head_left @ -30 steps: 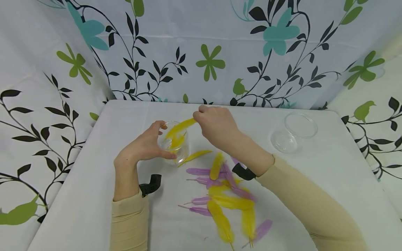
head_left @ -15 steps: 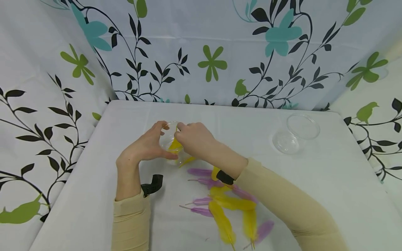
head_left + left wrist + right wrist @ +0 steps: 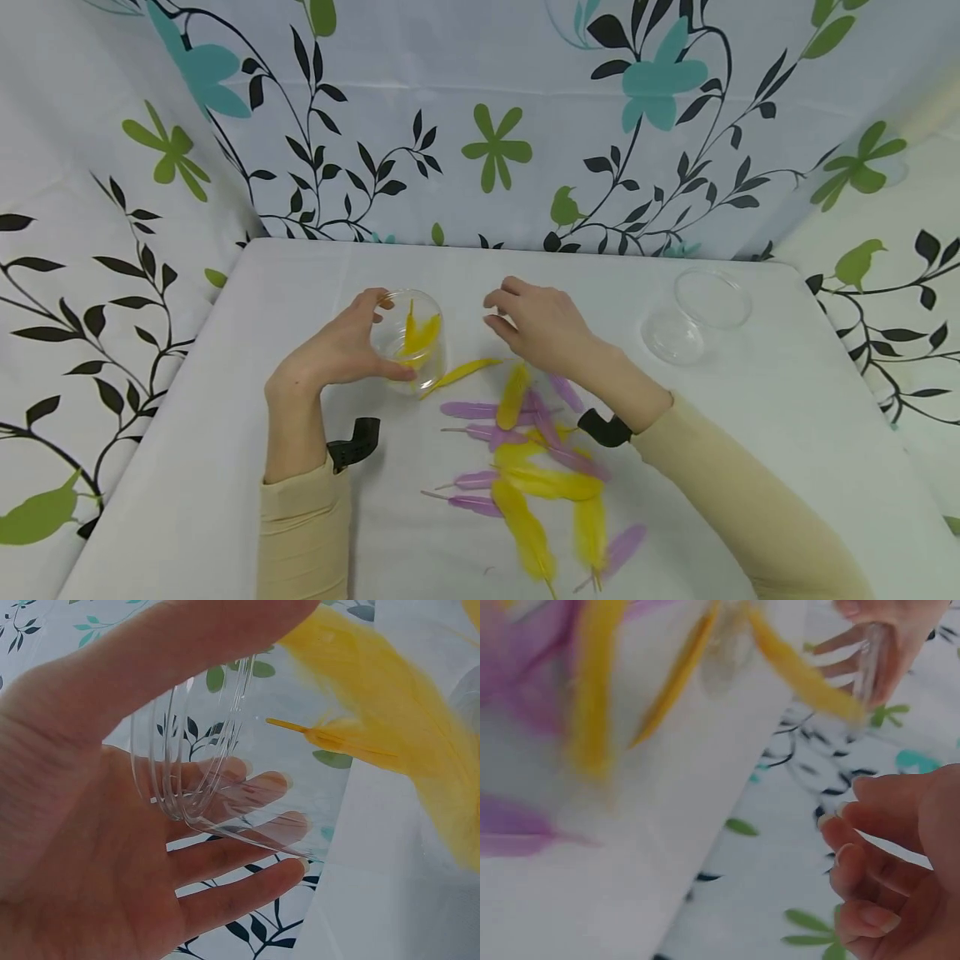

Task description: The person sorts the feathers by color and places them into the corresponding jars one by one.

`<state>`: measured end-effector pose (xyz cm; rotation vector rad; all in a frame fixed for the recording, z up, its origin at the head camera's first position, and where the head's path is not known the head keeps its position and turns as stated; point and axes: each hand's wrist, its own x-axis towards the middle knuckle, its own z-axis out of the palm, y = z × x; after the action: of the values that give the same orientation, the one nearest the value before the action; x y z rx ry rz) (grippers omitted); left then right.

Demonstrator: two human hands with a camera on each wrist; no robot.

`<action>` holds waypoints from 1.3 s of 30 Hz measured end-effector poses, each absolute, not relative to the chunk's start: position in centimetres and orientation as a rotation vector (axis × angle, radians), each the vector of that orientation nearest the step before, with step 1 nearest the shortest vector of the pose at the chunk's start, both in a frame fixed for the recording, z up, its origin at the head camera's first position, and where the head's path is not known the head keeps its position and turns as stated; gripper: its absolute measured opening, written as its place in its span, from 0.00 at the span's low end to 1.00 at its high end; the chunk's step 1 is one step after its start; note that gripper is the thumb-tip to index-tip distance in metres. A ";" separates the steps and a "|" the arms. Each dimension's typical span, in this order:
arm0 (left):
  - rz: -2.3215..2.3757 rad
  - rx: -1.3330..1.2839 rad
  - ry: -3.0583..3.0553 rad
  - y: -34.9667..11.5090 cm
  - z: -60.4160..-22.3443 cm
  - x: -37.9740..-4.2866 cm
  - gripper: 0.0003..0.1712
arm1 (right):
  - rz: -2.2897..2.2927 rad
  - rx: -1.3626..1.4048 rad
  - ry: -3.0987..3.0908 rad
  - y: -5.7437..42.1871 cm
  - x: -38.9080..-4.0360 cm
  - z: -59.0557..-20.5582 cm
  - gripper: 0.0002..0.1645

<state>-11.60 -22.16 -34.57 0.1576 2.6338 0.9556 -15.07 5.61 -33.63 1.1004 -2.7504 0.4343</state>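
My left hand holds a clear plastic jar at the left of the table, with thumb and fingers round its sides. Yellow feathers stand inside the jar; in the left wrist view one yellow feather shows large through the clear wall. To the right of the jar, my right hand hovers with loosely bent fingers and holds nothing, as the right wrist view also shows. A single yellow feather lies on the table against the jar's base.
Below the right hand, yellow feathers and purple feathers lie in an overlapping pile on the white table. A second clear container and a clear round lid are at the back right. Patterned cloth hangs behind.
The right hand carried a yellow feather to the jar, reached in at its mouth and let go, then drew back to the right. The left hand has kept its hold on the jar.
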 end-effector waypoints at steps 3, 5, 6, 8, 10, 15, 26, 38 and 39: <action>0.954 0.151 2.632 -22.3 -34.5 -11.5 0.64 | 0.474 1.018 -2.903 7.3 -15.4 -35.2 0.11; 0.954 0.149 2.632 -22.4 -34.6 -11.5 0.64 | 0.506 0.984 -2.990 8.2 -15.6 -36.5 0.12; 0.954 0.148 2.631 -22.5 -34.6 -11.5 0.64 | 0.520 0.976 -3.027 8.6 -15.7 -37.1 0.12; 0.957 0.149 2.631 -22.5 -34.6 -11.5 0.64 | 0.547 0.982 -3.079 9.1 -15.6 -38.3 0.12; 0.958 0.150 2.631 -22.6 -34.7 -11.5 0.64 | 0.570 0.998 -3.105 9.4 -15.6 -39.5 0.11; 0.959 0.156 2.633 -22.7 -34.7 -11.5 0.64 | 0.619 1.025 -3.096 9.7 -15.4 -41.0 0.11; 0.956 0.161 2.634 -22.1 -34.6 -11.6 0.62 | 0.556 1.069 -3.103 10.1 -16.4 -41.8 0.04; 0.952 0.147 2.629 -22.0 -34.3 -11.5 0.64 | 0.535 1.068 -2.936 10.9 -16.3 -40.4 0.05; 0.953 0.145 2.626 -22.0 -34.3 -11.5 0.64 | 0.549 1.063 -2.913 11.0 -16.3 -40.0 0.05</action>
<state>-11.48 -21.95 -34.27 0.1448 2.6264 0.9527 -16.34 10.97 -39.96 1.0627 -2.9134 0.5492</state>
